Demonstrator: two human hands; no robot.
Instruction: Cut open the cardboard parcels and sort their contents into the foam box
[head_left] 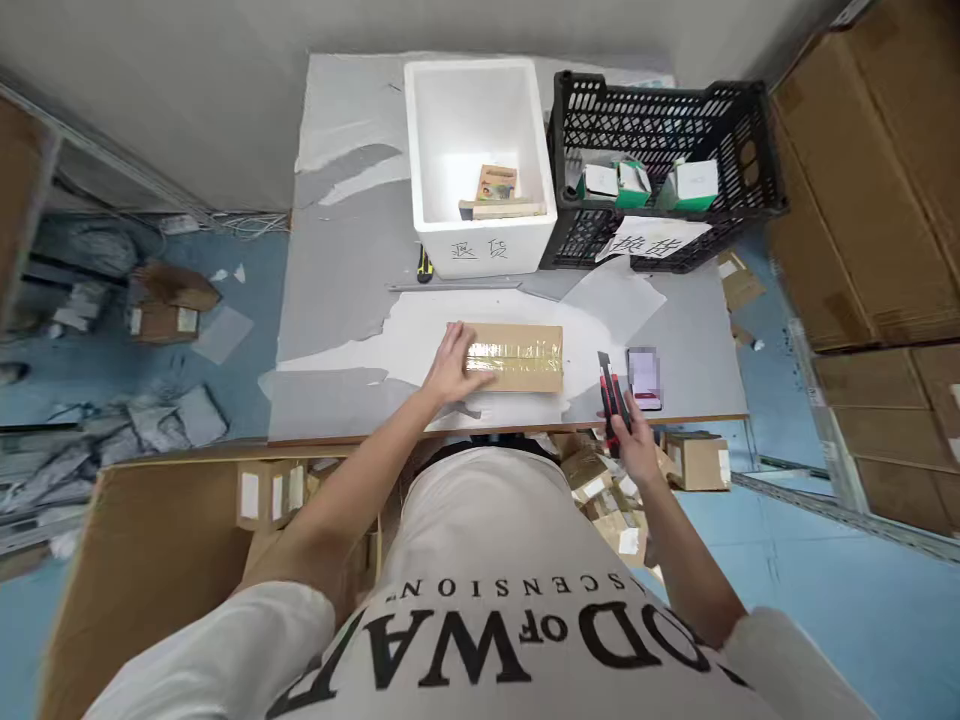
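A small cardboard box lies flat on the table, with shiny clear tape running lengthwise over its top. My left hand grips its left end, fingers at the far corner and thumb along the near side. In my right hand is a red and black utility knife, its blade pointing away from me. The knife is to the right of the box, apart from it, over the table's near edge. A phone with a lit screen lies just right of the knife.
A white foam box holding small packages stands at the back. Beside it, a black crate contains green and white boxes. A yellow and black cutter lies by the foam box. Parcels are piled below the table's near edge.
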